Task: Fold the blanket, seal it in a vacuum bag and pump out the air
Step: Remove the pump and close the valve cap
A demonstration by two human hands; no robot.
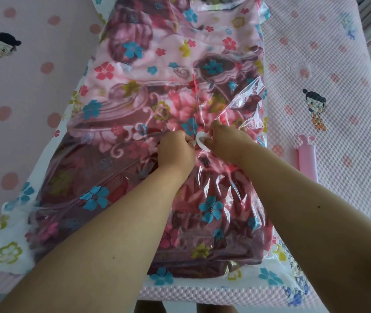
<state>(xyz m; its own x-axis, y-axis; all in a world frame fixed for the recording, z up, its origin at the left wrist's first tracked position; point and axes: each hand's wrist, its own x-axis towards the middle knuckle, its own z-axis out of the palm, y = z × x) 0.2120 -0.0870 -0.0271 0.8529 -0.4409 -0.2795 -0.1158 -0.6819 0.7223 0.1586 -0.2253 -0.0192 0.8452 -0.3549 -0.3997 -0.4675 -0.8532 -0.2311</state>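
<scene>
Left hand (175, 150): fingers pinch the white valve cap (200, 141) on the bag.
Right hand (223, 141): pinches the same cap from the other side.
Blanket (157, 91): folded, lies inside the vacuum bag (243, 98) on the bed (338, 64).
Done: folding and bagging, it seems.
Left: pumping; the pink pump (305, 154) lies untouched beside the bag.

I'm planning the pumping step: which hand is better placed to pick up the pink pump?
Probably the right hand. The pump lies on the bed to the right of the bag, beside the right forearm. The left hand would have to cross over; it can stay gripping at the white valve.
</scene>
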